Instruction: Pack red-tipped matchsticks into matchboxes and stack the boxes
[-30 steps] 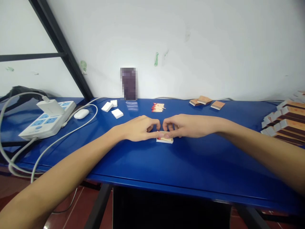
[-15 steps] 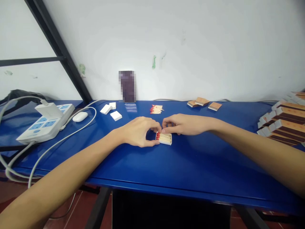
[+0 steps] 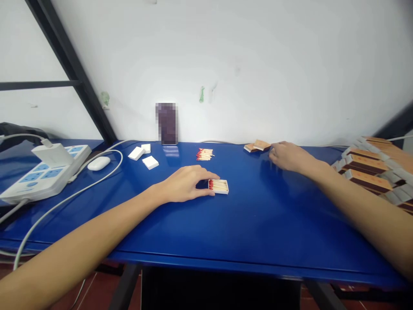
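Observation:
My left hand (image 3: pixel 183 185) grips the left end of a small white matchbox tray (image 3: pixel 227 192) between thumb and fingers. Matches (image 3: pixel 220 185) lie side by side in the tray, red heads toward that hand. Further back and to the right, my right hand (image 3: pixel 287 156) is lowered to the table with its fingers curled down. It covers the spot where a single matchbox sleeve lay, and whether the fingers hold it is hidden. Just left of these fingers lie two brown matchbox sleeves (image 3: pixel 261 145), one resting partly on the other.
Loose red-headed matches (image 3: pixel 204 154) lie behind the tray on the blue table (image 3: pixel 245 232). White trays (image 3: pixel 150 162) sit at the back left, near a phone-like dark panel (image 3: pixel 167 125), a white case (image 3: pixel 98 163), cables and a power strip (image 3: pixel 48 170). Stacked matchboxes (image 3: pixel 368 165) stand right.
My right hand has left the match-filled tray and moved right and back, over the single sleeve. My left hand stays at the tray. The view has shifted slightly right.

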A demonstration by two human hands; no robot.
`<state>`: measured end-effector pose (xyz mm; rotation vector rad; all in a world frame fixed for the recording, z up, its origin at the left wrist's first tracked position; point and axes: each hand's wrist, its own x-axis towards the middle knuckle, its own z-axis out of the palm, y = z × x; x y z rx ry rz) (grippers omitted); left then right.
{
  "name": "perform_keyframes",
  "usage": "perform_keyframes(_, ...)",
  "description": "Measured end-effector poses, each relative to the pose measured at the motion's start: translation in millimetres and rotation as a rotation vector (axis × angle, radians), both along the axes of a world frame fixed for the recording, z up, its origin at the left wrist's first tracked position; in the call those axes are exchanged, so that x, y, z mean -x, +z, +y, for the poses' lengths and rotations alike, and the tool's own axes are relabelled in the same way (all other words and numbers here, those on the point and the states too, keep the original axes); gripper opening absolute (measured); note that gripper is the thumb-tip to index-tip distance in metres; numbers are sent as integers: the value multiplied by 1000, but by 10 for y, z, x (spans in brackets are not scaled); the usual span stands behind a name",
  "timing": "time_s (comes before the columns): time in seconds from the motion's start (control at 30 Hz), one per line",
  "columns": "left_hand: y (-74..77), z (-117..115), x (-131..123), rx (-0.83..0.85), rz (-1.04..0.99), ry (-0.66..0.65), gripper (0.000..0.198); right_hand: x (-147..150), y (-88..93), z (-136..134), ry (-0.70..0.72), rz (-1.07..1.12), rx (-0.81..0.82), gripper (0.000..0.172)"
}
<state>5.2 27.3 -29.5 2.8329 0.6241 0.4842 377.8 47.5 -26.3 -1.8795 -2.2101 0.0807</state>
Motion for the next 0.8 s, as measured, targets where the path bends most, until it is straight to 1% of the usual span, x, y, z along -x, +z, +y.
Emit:
perform_keyframes(0.03, -4, 7, 2, 2, 0, 6, 43, 1, -24, -2, -120, -108, 8, 28)
perform_keyframes(0.1, -7, 19, 8, 6, 5, 17, 43, 69, -15, -33, -235, -211, 48, 34)
perform_keyframes(0.2, -2, 24, 14, 8, 8, 29, 43, 256, 67, -146, -237, -210, 36, 38)
perform_keyframes(0.27, 5, 20, 13, 7, 5, 38, 43, 410, 108, -259, -171, -170, 21, 36)
perform_keyframes(0.3, 8, 17, 12, 5, 4, 45, 42, 496, 118, -323, -85, -124, 14, 34)
perform_keyframes(0.4, 16, 10, 8, -1, 11, 68, 40, 764, 110, -517, 247, 19, -14, 27)
perform_keyframes(0.43, 16, 11, 9, -2, 13, 74, 38, 844, 101, -572, 343, 51, -20, 25)
perform_keyframes(0.47, 16, 14, 10, -1, 13, 78, 36, 912, 92, -618, 406, 89, -27, 26)
perform_keyframes(0.5, 14, 18, 12, 3, 10, 85, 34, 964, 83, -654, 439, 120, -51, 27)
perform_keyframes(0.53, 12, 23, 15, 8, 6, 95, 32, 1000, 75, -680, 442, 141, -83, 29)
perform_keyframes(0.6, 7, 33, 19, 14, -4, 118, 32, 1029, 60, -706, 400, 164, -116, 34)
perform_keyframes(0.7, 2, 45, 22, 6, -5, 128, 34, 1029, 33, -714, 364, 157, -49, 46)
perform_keyframes(0.73, 1, 47, 22, 3, -4, 124, 34, 1032, 25, -715, 378, 151, -15, 46)
perform_keyframes(0.8, -1, 51, 23, 0, -4, 117, 34, 1048, 10, -716, 411, 144, 33, 42)
